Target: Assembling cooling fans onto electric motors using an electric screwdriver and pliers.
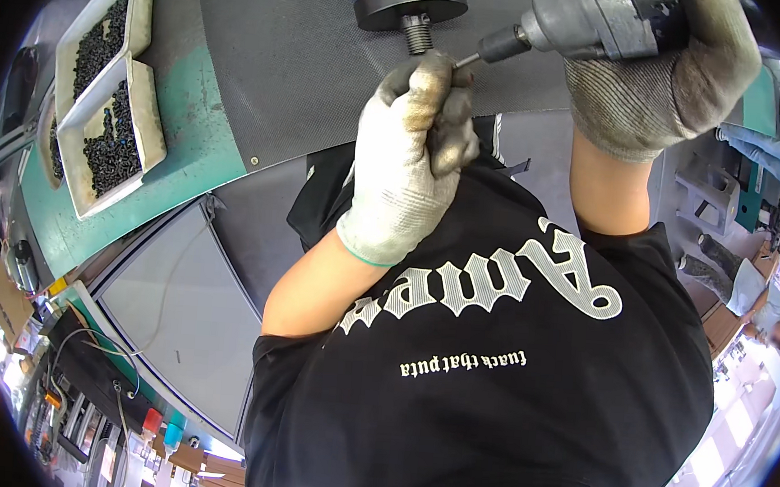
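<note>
My right hand (663,91), in a grey knit glove with worn, stained fingers, is wrapped round a dark grey power screwdriver (586,22). Its thin bit points left and ends at the fingertips of my left hand (415,146). That hand wears a whitish glove with dirty fingertips, and its fingers are curled in a pinch. Whatever lies between them is hidden. Just beyond stands a motor-like cylinder (411,1) with a black round end and a ridged metal shaft (417,34) pointing toward me. The shaft's tip is close to my left fingertips.
A dark textured mat (285,64) covers part of the green bench (192,103). At the left, two pale trays (149,127) hold many small black parts, apparently screws. Below the bench edge is a grey panel (177,310). People and a plastic stool (708,195) are at the far right.
</note>
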Tool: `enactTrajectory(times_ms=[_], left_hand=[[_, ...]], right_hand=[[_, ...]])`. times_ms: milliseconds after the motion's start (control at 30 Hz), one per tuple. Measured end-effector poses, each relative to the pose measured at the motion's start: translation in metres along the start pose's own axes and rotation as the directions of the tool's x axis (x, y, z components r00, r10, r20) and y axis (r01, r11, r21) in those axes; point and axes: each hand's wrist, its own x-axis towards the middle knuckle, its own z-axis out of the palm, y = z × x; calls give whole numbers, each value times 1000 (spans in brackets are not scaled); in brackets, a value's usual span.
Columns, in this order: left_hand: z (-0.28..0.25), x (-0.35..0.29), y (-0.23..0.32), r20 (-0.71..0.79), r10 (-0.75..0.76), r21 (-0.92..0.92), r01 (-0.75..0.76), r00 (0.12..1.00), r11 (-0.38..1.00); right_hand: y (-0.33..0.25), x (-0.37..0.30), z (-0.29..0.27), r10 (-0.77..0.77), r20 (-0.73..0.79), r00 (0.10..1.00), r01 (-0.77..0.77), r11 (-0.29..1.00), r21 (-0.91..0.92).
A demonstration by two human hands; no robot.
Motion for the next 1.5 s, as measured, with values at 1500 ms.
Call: enactTrajectory(times_ms=[1500], left_hand=[[-20, 22, 21, 13, -46, -51, 46, 999, 998]], right_hand=[[26, -12, 35, 101, -136, 985, -109, 993, -52]])
